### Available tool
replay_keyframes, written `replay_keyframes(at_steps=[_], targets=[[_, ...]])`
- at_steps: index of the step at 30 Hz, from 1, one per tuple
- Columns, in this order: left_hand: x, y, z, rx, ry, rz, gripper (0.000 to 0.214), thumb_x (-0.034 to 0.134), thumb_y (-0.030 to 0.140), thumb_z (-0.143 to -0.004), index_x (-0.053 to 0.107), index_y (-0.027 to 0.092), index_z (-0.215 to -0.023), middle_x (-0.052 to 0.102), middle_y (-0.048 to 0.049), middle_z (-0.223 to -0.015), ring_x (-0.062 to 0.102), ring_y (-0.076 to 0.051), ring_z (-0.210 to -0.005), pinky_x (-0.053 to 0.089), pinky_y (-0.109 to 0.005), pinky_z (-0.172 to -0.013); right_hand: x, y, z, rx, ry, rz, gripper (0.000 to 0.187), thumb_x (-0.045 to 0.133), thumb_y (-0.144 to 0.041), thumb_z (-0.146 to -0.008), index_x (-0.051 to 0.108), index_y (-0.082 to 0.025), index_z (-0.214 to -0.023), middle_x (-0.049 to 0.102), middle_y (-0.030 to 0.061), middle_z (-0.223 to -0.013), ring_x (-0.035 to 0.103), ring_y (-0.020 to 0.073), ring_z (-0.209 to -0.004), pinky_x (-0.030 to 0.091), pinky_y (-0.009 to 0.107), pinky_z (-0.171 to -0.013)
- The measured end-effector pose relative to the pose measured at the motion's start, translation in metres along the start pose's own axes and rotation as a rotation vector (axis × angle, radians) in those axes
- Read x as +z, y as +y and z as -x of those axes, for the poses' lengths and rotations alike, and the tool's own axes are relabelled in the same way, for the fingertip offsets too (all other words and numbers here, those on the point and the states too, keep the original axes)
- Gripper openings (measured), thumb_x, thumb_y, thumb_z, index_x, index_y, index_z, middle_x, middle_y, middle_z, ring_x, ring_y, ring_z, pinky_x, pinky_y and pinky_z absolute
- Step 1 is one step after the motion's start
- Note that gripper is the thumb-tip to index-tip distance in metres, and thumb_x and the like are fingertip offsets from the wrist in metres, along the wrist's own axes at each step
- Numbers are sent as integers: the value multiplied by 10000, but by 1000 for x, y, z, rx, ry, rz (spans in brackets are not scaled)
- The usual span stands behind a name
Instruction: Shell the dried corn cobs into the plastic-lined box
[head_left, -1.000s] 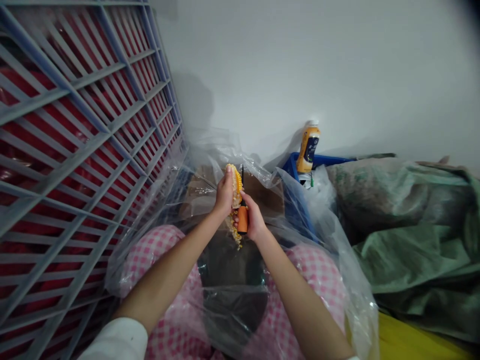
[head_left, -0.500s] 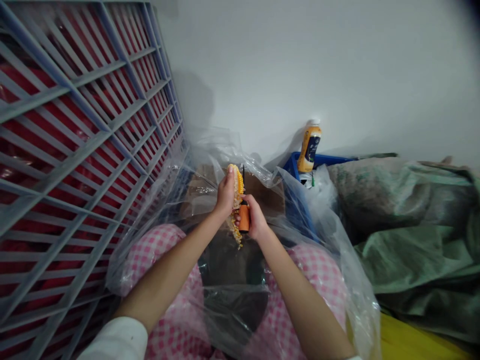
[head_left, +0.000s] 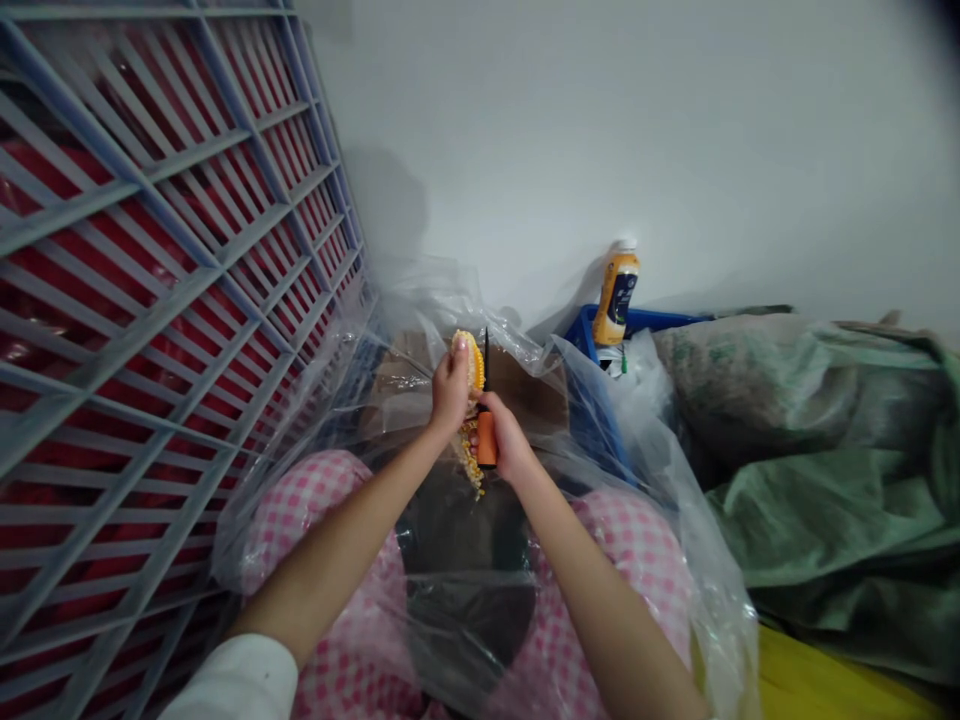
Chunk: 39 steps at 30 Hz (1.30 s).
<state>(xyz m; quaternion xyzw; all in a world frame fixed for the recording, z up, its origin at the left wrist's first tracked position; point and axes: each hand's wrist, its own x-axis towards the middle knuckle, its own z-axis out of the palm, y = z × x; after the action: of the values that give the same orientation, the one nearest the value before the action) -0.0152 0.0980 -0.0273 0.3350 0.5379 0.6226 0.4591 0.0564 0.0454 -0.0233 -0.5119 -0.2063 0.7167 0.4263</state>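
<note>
My left hand (head_left: 450, 388) is wrapped round an ear of corn (head_left: 478, 368), its thumb pointing up along the cob. Yellow kernels show on the right side of the ear. Close beside it, my right hand (head_left: 507, 436) grips the orange handle of a knife (head_left: 487, 438). The dark narrow blade points up, just right of the kernels; I cannot tell whether it touches them. Loose corn kernels (head_left: 472, 472) lie below the hands. A clear plastic sheet (head_left: 450, 620) spreads over my lap and around the hands.
A tall slatted crate (head_left: 217, 270) with red stuff inside stands at the left. Ahead are a cardboard box (head_left: 397, 385) and the white wall. At the right are a blue bin (head_left: 589, 330), a yellow bottle (head_left: 617, 295) and green-grey sacks (head_left: 817, 500).
My left hand and the ear of corn have shifted slightly left, so a little more space shows between the ear and the blade. The knife handle has turned slightly.
</note>
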Motion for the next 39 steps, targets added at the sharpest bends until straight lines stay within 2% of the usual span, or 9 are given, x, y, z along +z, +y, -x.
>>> replay_keyframes(at_steps=[3,6,9,16,19,23,29,34,39], targets=[[-1,0,2,119,13,-115,408,505,555,-830,638,171,-799,630,-48,-764,610,-190,-845,470,-297,-765,2,5,0,-243,92,116,248,634,-380,-674,506,-200,-789,453,-94,-461,427,94,-332,344,202,-332],[0,1,2,134,33,-121,448,460,582,-842,636,171,-830,638,-63,-793,603,-202,-920,468,-299,-789,1,10,-1,-421,143,238,298,640,-433,-674,525,-184,-790,455,-88,-472,427,93,-335,335,212,-349],[0,1,2,148,41,-109,463,474,617,-818,629,181,-812,627,-57,-770,600,-199,-901,467,-289,-765,-3,11,-2,-505,160,390,305,596,-473,-718,532,-176,-738,432,-76,-458,440,104,-351,331,217,-370],[0,1,5,144,-3,-137,474,481,648,-795,559,192,-689,508,6,-623,501,-131,-610,408,-255,-586,-7,4,-1,-700,274,639,246,539,-406,-751,541,-174,-672,489,-38,-555,474,108,-499,365,207,-485],[-1,1,7,162,-15,-151,432,501,599,-812,554,194,-670,486,16,-606,472,-125,-591,384,-251,-586,-9,1,-2,-701,273,698,230,528,-375,-742,487,-191,-610,449,-44,-522,467,114,-516,360,207,-499],[-1,0,9,146,-13,-149,348,560,495,-821,572,195,-645,510,6,-615,517,-147,-658,405,-246,-657,-12,2,-3,-684,261,738,222,506,-353,-742,444,-206,-588,416,-52,-505,457,112,-503,358,207,-500],[2,-5,7,0,-7,-91,334,549,481,-832,609,182,-694,542,-6,-632,564,-161,-710,447,-257,-681,-14,3,-7,-579,237,712,236,509,-363,-756,445,-212,-587,432,-50,-450,505,130,-446,345,212,-459],[-1,12,-12,-321,68,226,456,403,576,-875,589,167,-798,564,-22,-651,582,-149,-608,499,-305,-626,-19,1,13,-494,175,659,241,463,-432,-837,531,-209,-775,494,-46,-462,504,141,-387,358,232,-426],[-12,35,-30,-375,92,411,466,347,587,-890,540,187,-748,541,-9,-601,626,-160,-660,542,-314,-688,-27,7,48,-462,19,702,271,416,-453,-890,563,-240,-971,525,-53,-521,485,126,-382,356,222,-405]])
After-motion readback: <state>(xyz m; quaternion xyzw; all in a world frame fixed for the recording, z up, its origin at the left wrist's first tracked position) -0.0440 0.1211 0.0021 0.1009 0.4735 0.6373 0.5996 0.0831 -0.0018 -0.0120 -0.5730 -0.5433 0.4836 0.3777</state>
